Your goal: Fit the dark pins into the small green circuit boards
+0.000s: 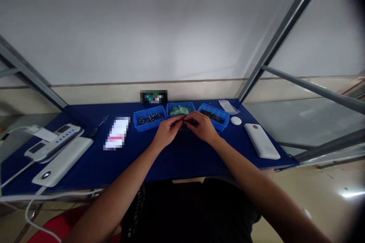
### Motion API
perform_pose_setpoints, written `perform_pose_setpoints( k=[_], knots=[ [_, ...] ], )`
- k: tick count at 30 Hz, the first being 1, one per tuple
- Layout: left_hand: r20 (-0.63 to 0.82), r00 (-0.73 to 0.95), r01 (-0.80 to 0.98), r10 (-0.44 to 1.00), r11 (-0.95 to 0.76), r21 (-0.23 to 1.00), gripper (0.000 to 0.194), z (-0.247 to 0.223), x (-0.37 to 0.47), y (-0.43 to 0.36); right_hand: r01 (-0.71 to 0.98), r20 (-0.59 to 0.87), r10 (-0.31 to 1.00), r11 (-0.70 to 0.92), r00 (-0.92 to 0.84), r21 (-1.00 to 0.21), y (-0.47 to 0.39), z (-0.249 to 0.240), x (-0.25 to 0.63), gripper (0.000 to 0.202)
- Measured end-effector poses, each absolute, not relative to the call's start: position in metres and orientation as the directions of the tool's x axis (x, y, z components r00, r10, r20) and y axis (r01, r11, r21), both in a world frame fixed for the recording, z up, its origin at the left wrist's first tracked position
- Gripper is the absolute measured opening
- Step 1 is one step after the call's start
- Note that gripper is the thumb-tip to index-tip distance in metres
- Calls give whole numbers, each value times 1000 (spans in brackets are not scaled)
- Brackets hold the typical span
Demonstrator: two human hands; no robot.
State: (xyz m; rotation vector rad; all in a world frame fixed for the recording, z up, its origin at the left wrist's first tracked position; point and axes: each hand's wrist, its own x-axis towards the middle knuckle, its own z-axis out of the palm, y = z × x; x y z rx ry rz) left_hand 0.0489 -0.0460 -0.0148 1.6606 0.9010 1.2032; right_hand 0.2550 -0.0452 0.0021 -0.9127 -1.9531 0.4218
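- Well, the metal bits (150, 118) in the L bin (151, 125) are prob. light, hard & slick, apt to roll; best taken singly w/ thumb + index tip, round the side.
- The dark bits (211, 115) in the R bin (219, 110) look stiff & slim, prob. light too; I'd pinch each mid-length, b/c they lie crisscross & a neighbour could come along.
- The green-tinted packets (179, 111) in the middle bin (180, 103) are likely soft, slippery film, v. light; hold by an edge or corner. Can't see what's inside.
- All three bins are prob. stiff, light plastic; rim = the place to grab.
- Nothing there strikes me as fragile, tho that's a guess from where I stand.
- Looks: metal bits silvery w/ dark patches, short, scattered loosely w/ bin floor showing btwn; dark bits near black, thin, heaped; packets pale w/ green, bunched up.
- Bins are blue, open-topped, in a row toward the back of the dark blue table (176, 159), outer 2 set at an angle.
- L hand (167, 133) & R hand (203, 124) meet just this side of the middle bin, fingers bent, tips pinched close together. Can't tell if either grips smth; any pc. btwn the tips is too small or hidden.
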Motion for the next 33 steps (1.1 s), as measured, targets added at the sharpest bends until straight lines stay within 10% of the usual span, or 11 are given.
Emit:
perform_pose_setpoints(
  k=[33],
  knots=[
    [408, 251, 292, 878, -470, 833, 13, -15, 44, -48, 482, 634, 751, 631, -184, -608, -47, 11, 258, 12]
  ],
)
